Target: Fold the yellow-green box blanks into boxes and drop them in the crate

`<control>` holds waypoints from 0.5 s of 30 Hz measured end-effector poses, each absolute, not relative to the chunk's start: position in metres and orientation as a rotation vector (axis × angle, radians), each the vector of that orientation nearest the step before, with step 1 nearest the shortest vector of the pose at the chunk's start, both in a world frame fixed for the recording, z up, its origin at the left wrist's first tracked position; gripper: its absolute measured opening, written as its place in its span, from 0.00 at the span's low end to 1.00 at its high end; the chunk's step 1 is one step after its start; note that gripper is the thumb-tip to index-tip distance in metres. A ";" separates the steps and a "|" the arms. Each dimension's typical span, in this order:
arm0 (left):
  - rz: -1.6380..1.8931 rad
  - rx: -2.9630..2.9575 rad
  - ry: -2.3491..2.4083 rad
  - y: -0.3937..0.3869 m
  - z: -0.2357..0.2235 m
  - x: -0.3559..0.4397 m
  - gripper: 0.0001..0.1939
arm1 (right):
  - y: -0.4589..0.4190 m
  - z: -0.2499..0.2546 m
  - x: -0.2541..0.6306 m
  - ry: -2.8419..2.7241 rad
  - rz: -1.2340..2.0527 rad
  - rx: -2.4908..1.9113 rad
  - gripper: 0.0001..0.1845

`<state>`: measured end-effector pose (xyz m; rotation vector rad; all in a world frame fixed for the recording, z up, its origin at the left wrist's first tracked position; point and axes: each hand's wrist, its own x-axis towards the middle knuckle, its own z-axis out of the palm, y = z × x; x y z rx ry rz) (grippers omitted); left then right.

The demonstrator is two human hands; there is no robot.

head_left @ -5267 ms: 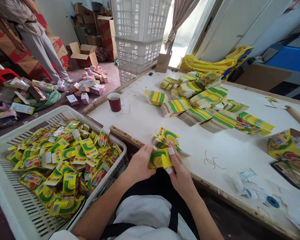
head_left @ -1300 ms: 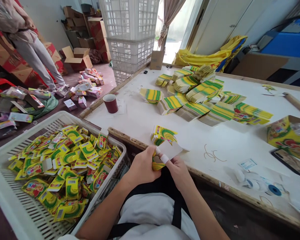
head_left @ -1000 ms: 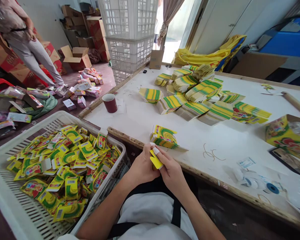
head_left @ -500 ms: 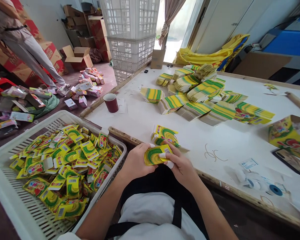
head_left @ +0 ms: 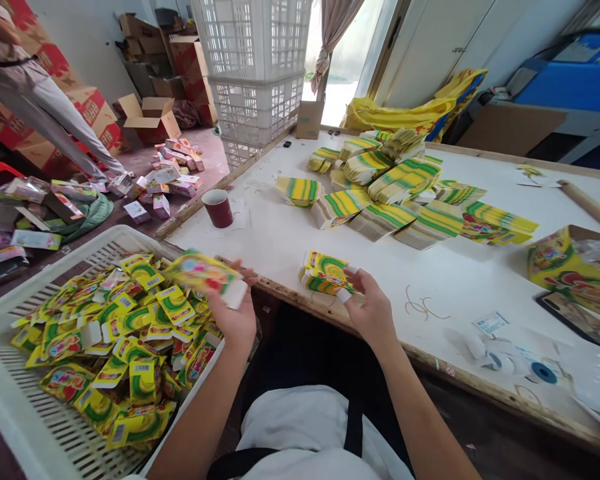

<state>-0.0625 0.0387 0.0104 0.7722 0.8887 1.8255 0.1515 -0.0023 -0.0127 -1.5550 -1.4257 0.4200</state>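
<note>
A small yellow-green carton (head_left: 200, 275), blurred by motion, is at my left hand (head_left: 236, 317), over the near right corner of the basket. That hand's fingers are stretched out, and the carton's white end flap overlaps the palm. At the table's front edge, my right hand (head_left: 373, 310) has its thumb and fingers closed on the right end of a small stack of flat yellow cartons (head_left: 325, 270). Many folded cartons (head_left: 145, 333) fill the white plastic basket (head_left: 10, 393) to my left.
Bundles of flat cartons (head_left: 380, 190) lie across the table (head_left: 275, 250). A dark red mug (head_left: 218, 209) stands at its left edge. Rubber bands (head_left: 423, 307), a tape roll (head_left: 544, 372), a phone (head_left: 575, 317) and an open yellow box (head_left: 560, 260) are on the right. A person (head_left: 40, 93) stands back left.
My left hand has swung left toward the basket with the carton, which both hands held before. My right hand has let go of that carton and moved onto the flat stack.
</note>
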 end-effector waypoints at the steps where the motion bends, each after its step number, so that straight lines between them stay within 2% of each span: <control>1: 1.872 0.683 0.865 0.042 0.008 -0.064 0.34 | 0.004 -0.017 0.158 -1.450 0.308 -1.658 0.21; 4: 1.787 0.498 0.796 0.046 0.002 -0.062 0.32 | 0.016 -0.029 0.171 -1.545 0.141 -1.814 0.18; 10: 1.520 0.481 0.798 0.032 -0.006 -0.040 0.28 | 0.020 -0.027 0.175 -1.531 0.091 -1.798 0.20; 15: 1.400 0.612 0.760 0.013 -0.009 -0.017 0.27 | 0.002 -0.003 0.153 -1.329 0.316 -1.746 0.27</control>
